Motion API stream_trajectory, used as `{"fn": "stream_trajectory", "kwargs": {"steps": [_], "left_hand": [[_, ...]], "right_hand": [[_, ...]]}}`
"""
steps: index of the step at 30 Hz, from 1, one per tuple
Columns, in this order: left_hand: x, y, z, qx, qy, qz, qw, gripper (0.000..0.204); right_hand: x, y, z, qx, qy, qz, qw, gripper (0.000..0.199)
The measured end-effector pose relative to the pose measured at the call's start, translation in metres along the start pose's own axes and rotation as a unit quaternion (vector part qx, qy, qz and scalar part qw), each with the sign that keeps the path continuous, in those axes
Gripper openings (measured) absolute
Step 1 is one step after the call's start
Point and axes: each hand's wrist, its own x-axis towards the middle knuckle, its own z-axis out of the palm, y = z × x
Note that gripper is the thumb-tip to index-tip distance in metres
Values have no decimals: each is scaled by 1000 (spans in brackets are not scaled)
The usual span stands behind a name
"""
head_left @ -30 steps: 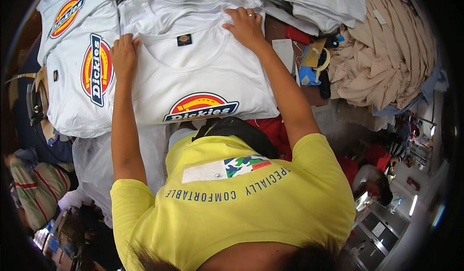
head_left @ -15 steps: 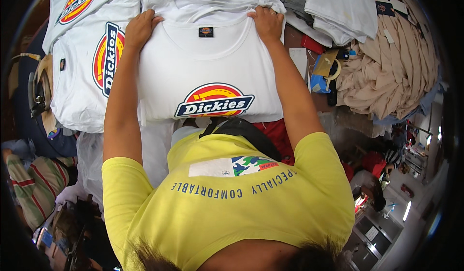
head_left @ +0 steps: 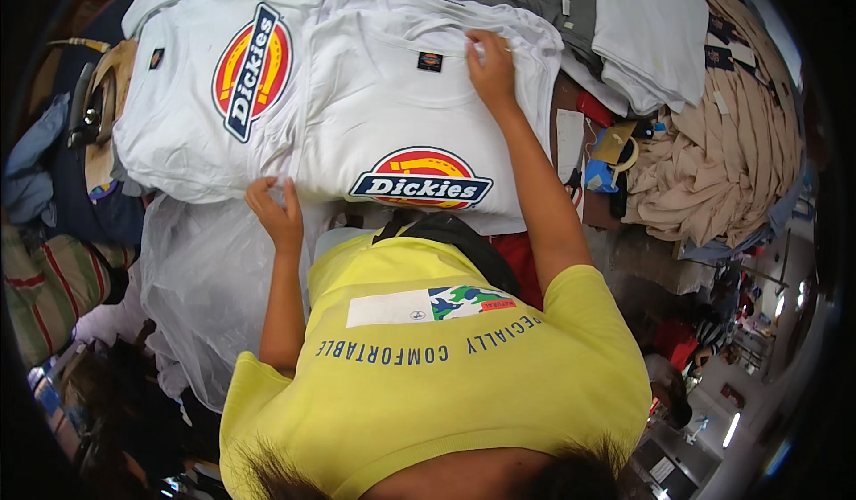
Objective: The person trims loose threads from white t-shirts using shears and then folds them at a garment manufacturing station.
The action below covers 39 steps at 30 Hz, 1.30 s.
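Observation:
A white T-shirt lies spread in front of me on other white shirts, with a red, yellow and dark blue logo and a small black neck label. My right hand touches it at the right shoulder, beside the neckline, thumb and fingers apart. At the lower left corner of the same shirt is my left hand, its fingers spread by the near edge of the cloth. To the left lies another white shirt with the same logo turned sideways.
A clothes iron sits at the left. Grey shirts and folded white cloth lie at the back right. Farther right is a heap of beige garments, with a tape roll beside it. Clear plastic hangs at the near left.
My left hand has let go of the T-shirt's left shoulder and come down to its near left corner. My right hand has loosened at the right shoulder. The view has shifted slightly.

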Motion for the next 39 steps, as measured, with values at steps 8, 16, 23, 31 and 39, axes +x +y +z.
{"fn": "stream_trajectory", "kwargs": {"steps": [8, 16, 23, 31, 39], "left_hand": [[-49, -46, 2, -153, -105, -253, 950, 35], [-44, -57, -2, -408, -141, -355, 829, 27], [-12, -6, -14, 37, -8, -16, 999, 22], [61, 78, 78, -17, -222, 195, 955, 42], [72, 64, 128, 102, -239, 179, 949, 69]], "right_hand": [[55, -56, 71, 407, -233, 320, 823, 38], [43, -56, 78, 409, -231, 289, 834, 37], [13, -58, 48, 71, -306, 186, 931, 27], [-19, -40, 52, 88, -300, 118, 942, 27], [-31, -49, 52, 6, -278, 111, 954, 23]]}}
